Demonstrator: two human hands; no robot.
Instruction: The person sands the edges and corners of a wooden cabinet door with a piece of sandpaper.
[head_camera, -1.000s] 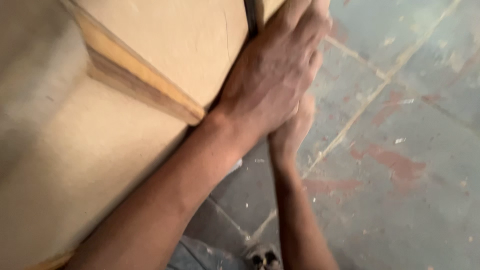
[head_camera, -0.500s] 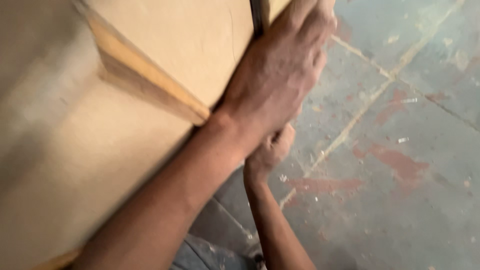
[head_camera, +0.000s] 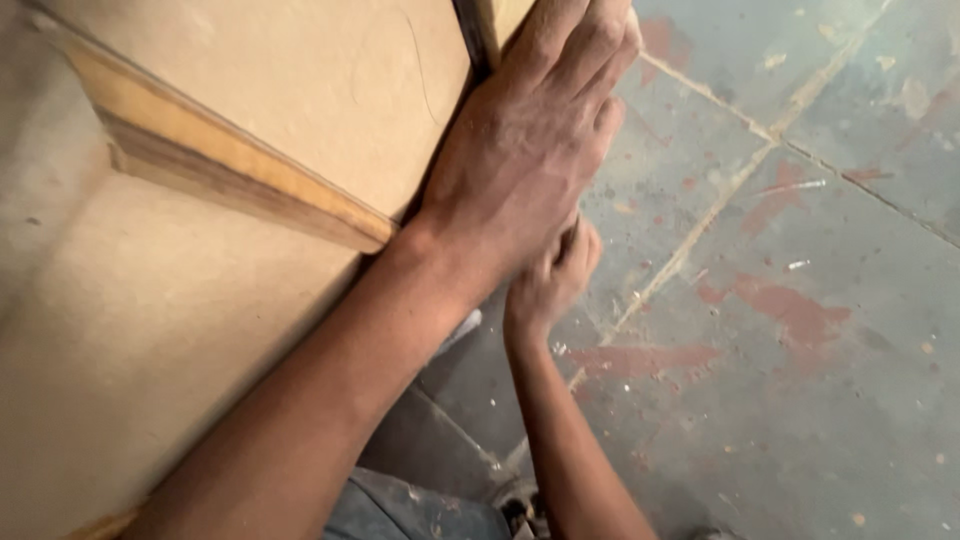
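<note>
Head view: left hand (head_camera: 525, 165) flat and open on board edge (head_camera: 300, 120) at frame top to steady it, right hand (head_camera: 550, 280) curled beneath, grip unclear.

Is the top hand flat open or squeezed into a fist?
Flat open. The left hand lies spread on the tan board's edge, fingers straight; the right hand below is curled.

Under me is the grey tiled floor (head_camera: 800, 400), with red paint stains (head_camera: 790, 310) and pale dust specks.
</note>
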